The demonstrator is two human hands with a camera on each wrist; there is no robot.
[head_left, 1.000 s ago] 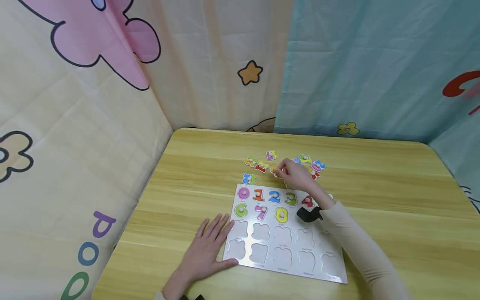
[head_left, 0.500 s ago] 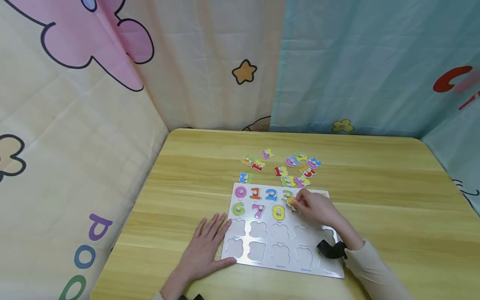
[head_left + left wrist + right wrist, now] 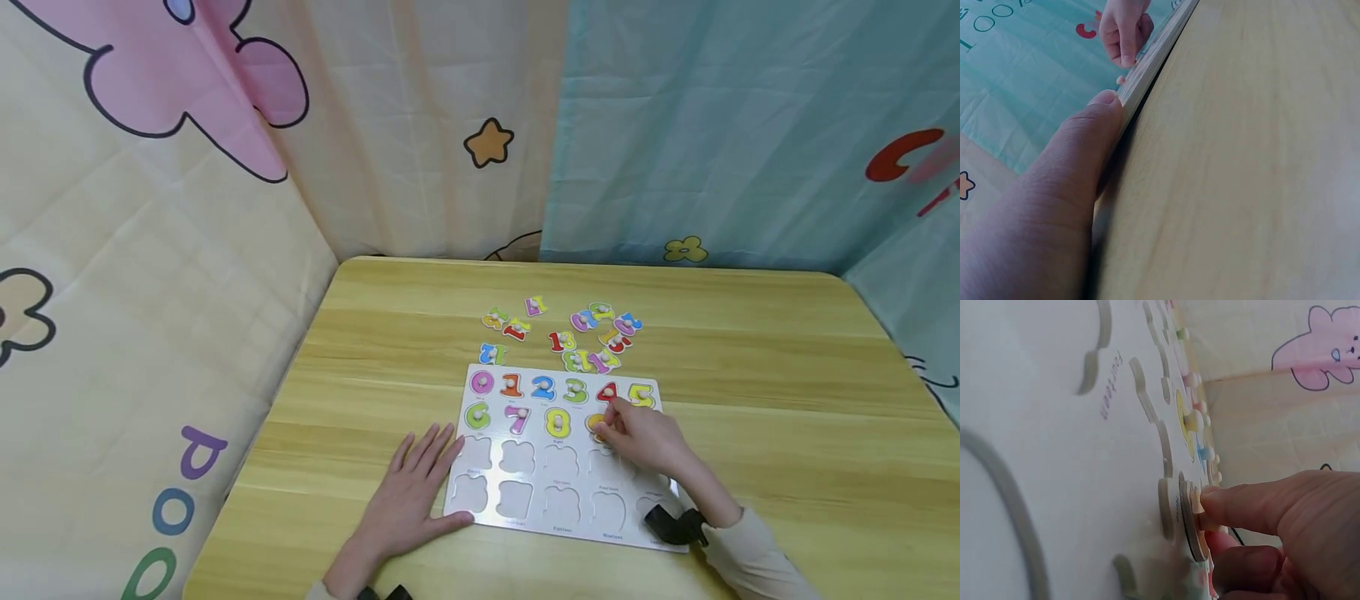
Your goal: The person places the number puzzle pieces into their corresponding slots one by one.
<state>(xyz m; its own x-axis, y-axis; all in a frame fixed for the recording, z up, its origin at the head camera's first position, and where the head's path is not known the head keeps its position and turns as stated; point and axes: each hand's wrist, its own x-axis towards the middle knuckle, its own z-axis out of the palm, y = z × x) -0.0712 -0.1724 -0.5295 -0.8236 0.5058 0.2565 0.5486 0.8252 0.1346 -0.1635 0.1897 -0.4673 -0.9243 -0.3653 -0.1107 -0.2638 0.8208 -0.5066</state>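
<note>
A white number puzzle board [image 3: 504, 473] lies on the table. My right hand [image 3: 648, 437] pinches the knob of an orange number nine piece [image 3: 594, 423] at the second row of the board, right of the yellow eight [image 3: 557, 423]. In the right wrist view the nine [image 3: 1192, 525] stands slightly proud of the board, over the word "Nine". My left hand [image 3: 411, 496] lies with spread, straight fingers at the board's left side. Its thumb [image 3: 1094, 125] touches the board's edge in the left wrist view. Zero to eight sit in their recesses; the lower two rows show bare recesses.
Several loose two-digit number pieces lie behind the board, among them a blue-and-green twelve [image 3: 492, 354] and a red-and-yellow thirteen [image 3: 562, 342]. The wooden table [image 3: 787, 400] extends to both sides. Printed curtains [image 3: 420, 125] hang behind and beside it.
My right hand has picked up the orange nine from among the loose pieces, brought it toward me over the board, and lowered it at the second row. My left hand has stayed put.
</note>
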